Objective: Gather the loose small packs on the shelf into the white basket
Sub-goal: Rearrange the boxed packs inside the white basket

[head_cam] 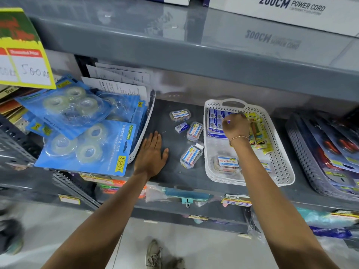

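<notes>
A white perforated basket [279, 152] sits on the grey shelf [171, 177], holding blue staple boxes [215, 121], yellow packs [258, 136] and a clear labelled pack [227, 164]. Loose on the shelf left of it lie three clear packs [180, 114] [194, 131] [191, 156] and a small blue box [182, 127]. My left hand [151, 154] rests flat on the shelf, fingers together, holding nothing. My right hand [236, 127] is inside the basket over the blue boxes, fingers curled down; what they hold is hidden.
A white basket [143, 133] of blue tape-dispenser packs [85, 144] stands at the left, touching my left hand's side. A grey basket [303, 152] with carded goods is at the right. The upper shelf [194, 55] overhangs closely. A yellow price sign [21, 55] hangs at top left.
</notes>
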The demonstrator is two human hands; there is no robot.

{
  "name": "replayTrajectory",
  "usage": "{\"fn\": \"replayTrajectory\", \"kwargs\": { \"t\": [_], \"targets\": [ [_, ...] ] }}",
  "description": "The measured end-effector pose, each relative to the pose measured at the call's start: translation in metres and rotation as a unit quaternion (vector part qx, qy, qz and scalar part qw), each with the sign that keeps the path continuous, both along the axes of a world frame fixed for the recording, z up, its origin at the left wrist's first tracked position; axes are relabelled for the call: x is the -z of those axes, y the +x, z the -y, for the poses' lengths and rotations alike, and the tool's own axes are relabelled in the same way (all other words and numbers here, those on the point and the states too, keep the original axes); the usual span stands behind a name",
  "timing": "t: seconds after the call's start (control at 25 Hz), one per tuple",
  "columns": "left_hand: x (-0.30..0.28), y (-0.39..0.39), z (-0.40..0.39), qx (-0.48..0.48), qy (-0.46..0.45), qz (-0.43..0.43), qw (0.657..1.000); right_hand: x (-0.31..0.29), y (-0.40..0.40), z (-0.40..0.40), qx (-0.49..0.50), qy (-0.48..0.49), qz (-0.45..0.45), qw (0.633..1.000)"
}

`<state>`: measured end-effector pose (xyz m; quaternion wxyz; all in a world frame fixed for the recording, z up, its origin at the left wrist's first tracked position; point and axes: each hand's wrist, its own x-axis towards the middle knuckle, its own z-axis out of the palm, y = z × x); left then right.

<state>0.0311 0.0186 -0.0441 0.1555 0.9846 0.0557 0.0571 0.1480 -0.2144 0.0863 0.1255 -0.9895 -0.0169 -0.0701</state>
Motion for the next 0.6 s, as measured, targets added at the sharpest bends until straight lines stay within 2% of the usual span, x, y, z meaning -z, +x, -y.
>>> {"fn": "replayTrajectory", "kwargs": {
  "t": [0.12, 0.28, 0.36, 0.48, 0.6],
  "targets": [
    [-0.001, -0.002, 0.000, 0.004, 0.016, 0.014, 1.000, -0.005, -0.022, -0.034, -0.164, -0.054, -0.049, 0.984],
    [-0.004, -0.004, 0.001, 0.010, 0.028, 0.010, 1.000, 0.000, -0.036, -0.054, -0.240, -0.237, -0.122, 0.934],
    [-0.005, -0.004, 0.002, 0.007, 0.024, 0.003, 1.000, 0.004, -0.037, -0.056, -0.244, -0.287, -0.135, 0.916],
    [-0.006, -0.005, 0.002, 0.003, 0.017, -0.004, 1.000, 0.007, -0.035, -0.059, -0.236, -0.308, -0.136, 0.912],
    [-0.006, -0.005, 0.002, 0.005, 0.024, -0.003, 1.000, 0.005, -0.036, -0.059, -0.216, -0.243, -0.103, 0.940]
  ]
}}
